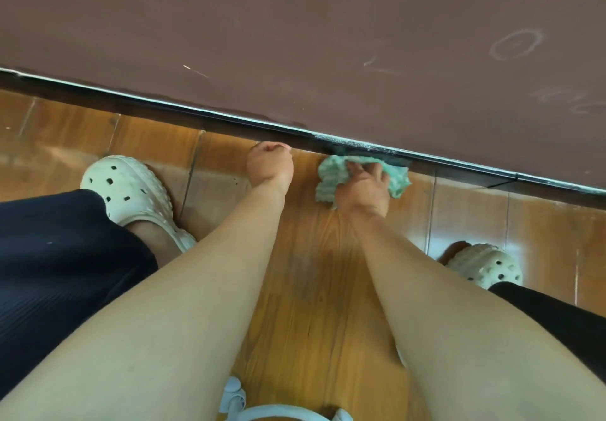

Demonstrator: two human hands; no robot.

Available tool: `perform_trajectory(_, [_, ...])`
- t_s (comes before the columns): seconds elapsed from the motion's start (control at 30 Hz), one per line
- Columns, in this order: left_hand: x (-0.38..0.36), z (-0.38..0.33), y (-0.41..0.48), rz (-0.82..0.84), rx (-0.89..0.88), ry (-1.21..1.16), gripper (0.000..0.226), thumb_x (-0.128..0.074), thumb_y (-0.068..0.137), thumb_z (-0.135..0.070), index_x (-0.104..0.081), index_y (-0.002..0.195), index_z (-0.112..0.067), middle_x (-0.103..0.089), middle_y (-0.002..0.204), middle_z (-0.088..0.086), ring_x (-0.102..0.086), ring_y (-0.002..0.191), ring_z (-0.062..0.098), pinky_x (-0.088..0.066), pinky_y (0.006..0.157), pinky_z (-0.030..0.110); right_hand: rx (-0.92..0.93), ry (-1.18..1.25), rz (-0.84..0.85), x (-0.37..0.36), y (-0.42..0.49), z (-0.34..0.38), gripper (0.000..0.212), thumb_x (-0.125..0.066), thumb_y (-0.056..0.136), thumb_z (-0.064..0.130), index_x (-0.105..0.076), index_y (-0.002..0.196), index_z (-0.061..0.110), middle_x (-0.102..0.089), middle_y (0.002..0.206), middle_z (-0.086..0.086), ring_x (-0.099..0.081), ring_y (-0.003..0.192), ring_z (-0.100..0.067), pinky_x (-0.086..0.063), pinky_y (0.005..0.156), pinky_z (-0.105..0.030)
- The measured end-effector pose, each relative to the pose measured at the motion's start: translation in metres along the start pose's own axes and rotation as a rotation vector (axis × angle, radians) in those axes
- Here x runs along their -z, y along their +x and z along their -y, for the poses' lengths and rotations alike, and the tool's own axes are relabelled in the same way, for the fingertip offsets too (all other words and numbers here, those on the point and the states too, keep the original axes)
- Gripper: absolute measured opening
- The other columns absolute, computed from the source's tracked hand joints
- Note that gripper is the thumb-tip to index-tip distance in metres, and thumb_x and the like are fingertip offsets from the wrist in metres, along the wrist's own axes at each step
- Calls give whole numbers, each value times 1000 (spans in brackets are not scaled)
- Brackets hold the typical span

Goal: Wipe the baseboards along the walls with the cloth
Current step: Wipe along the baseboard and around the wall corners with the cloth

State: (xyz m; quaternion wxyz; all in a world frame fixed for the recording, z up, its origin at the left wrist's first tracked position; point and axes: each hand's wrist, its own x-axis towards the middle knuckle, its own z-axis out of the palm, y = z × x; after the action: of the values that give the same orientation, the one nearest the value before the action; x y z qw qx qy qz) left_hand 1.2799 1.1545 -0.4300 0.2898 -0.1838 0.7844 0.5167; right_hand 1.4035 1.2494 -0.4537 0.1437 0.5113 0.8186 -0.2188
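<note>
Head view, person crouched facing wall (295,26). Baseboard (164,107) runs as a dark strip along the floor's (311,273) far edge, from upper left to lower right.

Right hand (362,187): fingers curled round the bunched green cloth (329,173), pressing it against the baseboard's face at the floor's far edge, right of centre. The cloth's lower part touches the floor.

Left hand (270,166): clenched in a fist, nothing visible in it, at the floor's far edge just left of the cloth. Cannot tell whether it bears weight.

Progress (judgement): wiping is under way, mid-stroke on this stretch. The top of the baseboard just above the cloth shows pale specks, so that spot likely needs more passes. The strip left and right of the cloth looks much alike; wiped and unwiped lengths cannot be told apart. Other walls are out of view, so the remaining share is unknown.

Chalk marks on the wall. Pale clogs (131,187) on both feet.
</note>
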Motion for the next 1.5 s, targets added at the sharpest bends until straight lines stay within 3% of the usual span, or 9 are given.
perform_trajectory(0.2, [-1, 9, -8, 3, -22, 23, 10, -64, 94, -17, -74, 92, -14, -75, 96, 5, -72, 91, 21, -60, 89, 35, -54, 36, 20, 7, -7, -19, 61, -53, 89, 17, -39, 148, 29, -28, 144, -11, -25, 135, -41, -36, 109, -44])
perform_trajectory(0.33, [1, 9, -4, -2, 7, -6, 19, -63, 91, -13, -70, 75, -20, -76, 92, 7, -73, 91, 25, -60, 91, 38, 205, -105, 187, 0, -8, 15, 68, -57, 89, 22, -33, 152, 32, -30, 149, -10, -28, 137, -35, -35, 113, -41])
perform_trajectory(0.43, [1, 9, -1, -13, 11, 1, 12, -64, 92, -15, -70, 82, -19, -76, 94, 6, -73, 92, 23, -60, 89, 39, 307, -167, 288, -10, -13, 41, 71, -61, 91, 22, -30, 155, 26, -32, 148, -8, -35, 135, -31, -41, 111, -42])
perform_trajectory(0.63, [3, 13, 0, -4, 16, -47, 18, -64, 92, -14, -69, 78, -22, -76, 95, 6, -73, 93, 25, -60, 90, 37, 82, -21, 104, -12, -11, 29, 69, -56, 88, 8, -31, 149, 29, -37, 138, -9, -46, 124, -33, -50, 92, -44])
perform_trajectory(0.73, [12, 14, 5, -27, 60, -102, 22, -61, 93, -12, -68, 75, -23, -76, 96, 7, -73, 93, 25, -60, 89, 36, 59, -64, 140, -9, -8, 42, 70, -57, 87, 7, -29, 147, 31, -36, 137, -13, -44, 123, -36, -50, 87, -45])
perform_trajectory(1.07, [49, 14, 38, -141, 153, -135, 21, -59, 88, -26, -73, 99, -15, -76, 97, 4, -73, 91, 22, -60, 85, 36, 290, -239, 364, -26, -6, 129, 73, -55, 94, 20, -19, 155, 42, -15, 160, -8, -31, 140, -38, -43, 107, -49])
perform_trajectory(1.2, [49, 41, 88, -163, 246, -114, 47, -51, 67, -37, -74, 99, -13, -76, 94, 5, -74, 91, 25, -61, 83, 38, 132, -104, 227, -23, -16, 120, 70, -61, 88, 20, -30, 148, 40, -33, 144, -8, -44, 128, -34, -51, 94, -48])
perform_trajectory(1.3, [55, 29, 67, -109, 253, -76, 37, -55, 74, -32, -72, 101, -13, -75, 98, 5, -73, 93, 25, -61, 86, 38, 129, -89, 104, -31, -25, 110, 64, -56, 85, 10, -36, 141, 33, -37, 133, -11, -48, 117, -34, -54, 85, -48])
perform_trajectory(1.5, [60, 39, 77, -108, 281, -89, 53, -51, 68, -39, -68, 112, -14, -73, 107, 8, -71, 100, 27, -59, 91, 41, 264, -246, 180, -38, -11, 139, 64, -52, 92, 10, -29, 147, 33, -34, 135, -15, -50, 119, -38, -54, 87, -46])
